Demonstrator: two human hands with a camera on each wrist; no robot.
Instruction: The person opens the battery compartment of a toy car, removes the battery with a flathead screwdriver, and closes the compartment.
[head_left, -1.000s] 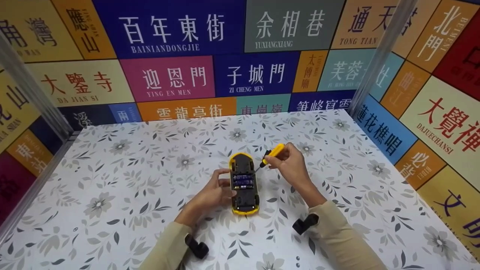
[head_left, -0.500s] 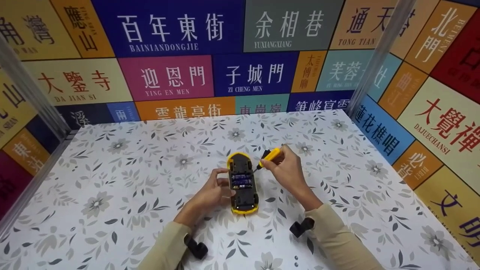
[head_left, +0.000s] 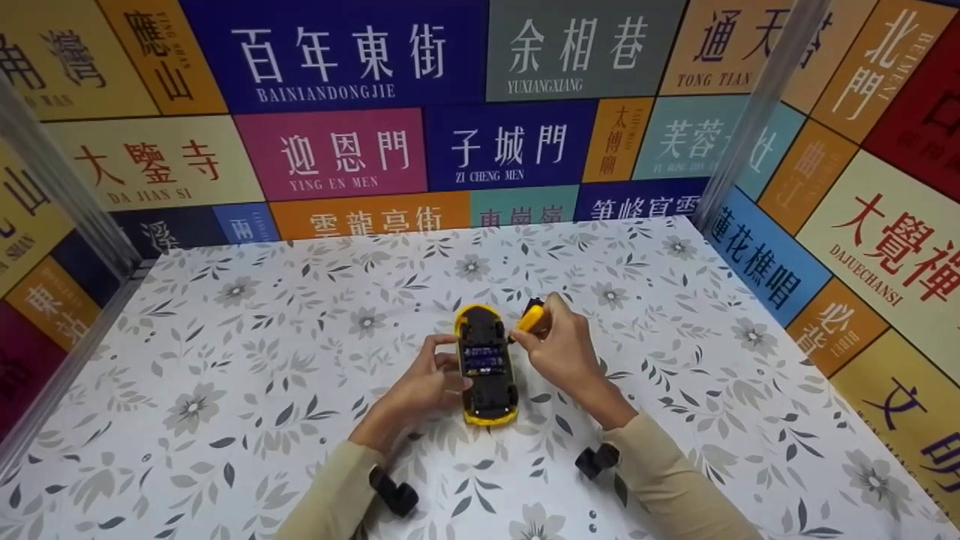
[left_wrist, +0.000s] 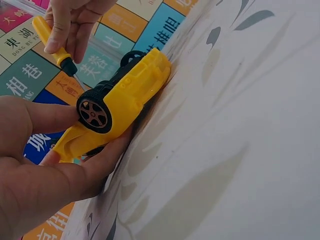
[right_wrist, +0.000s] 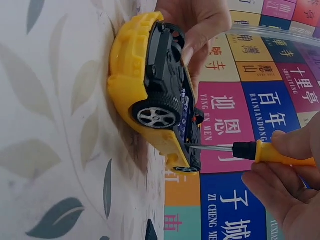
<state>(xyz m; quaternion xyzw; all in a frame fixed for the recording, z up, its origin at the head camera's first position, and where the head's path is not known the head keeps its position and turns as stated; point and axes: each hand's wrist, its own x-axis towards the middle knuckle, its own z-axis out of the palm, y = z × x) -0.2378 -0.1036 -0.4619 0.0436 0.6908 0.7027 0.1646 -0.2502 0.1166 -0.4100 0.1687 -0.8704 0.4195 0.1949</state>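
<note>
A yellow toy car (head_left: 489, 401) lies wheels up on the table, its black underside showing. Blue batteries (head_left: 484, 361) sit side by side in its open compartment. My left hand (head_left: 426, 386) grips the car's left side; in the left wrist view, fingers and thumb hold the yellow body (left_wrist: 131, 97) around a wheel. With thumb and fingers, my right hand (head_left: 562, 345) holds a screwdriver (head_left: 531, 318) with a yellow handle. In the right wrist view, the metal shaft of the screwdriver (right_wrist: 245, 150) reaches the edge of the battery compartment; its tip is hard to make out.
A small black piece (head_left: 534, 302) shows just behind the screwdriver, partly hidden by the right hand. A white cloth with grey leaves and flowers covers the table (head_left: 300, 315). Panels with printed signs (head_left: 345, 56) stand behind and at both sides.
My right hand has come left and a little nearer, toward the car. The screwdriver's handle now points more toward the head camera. The left hand and the car have hardly moved.
</note>
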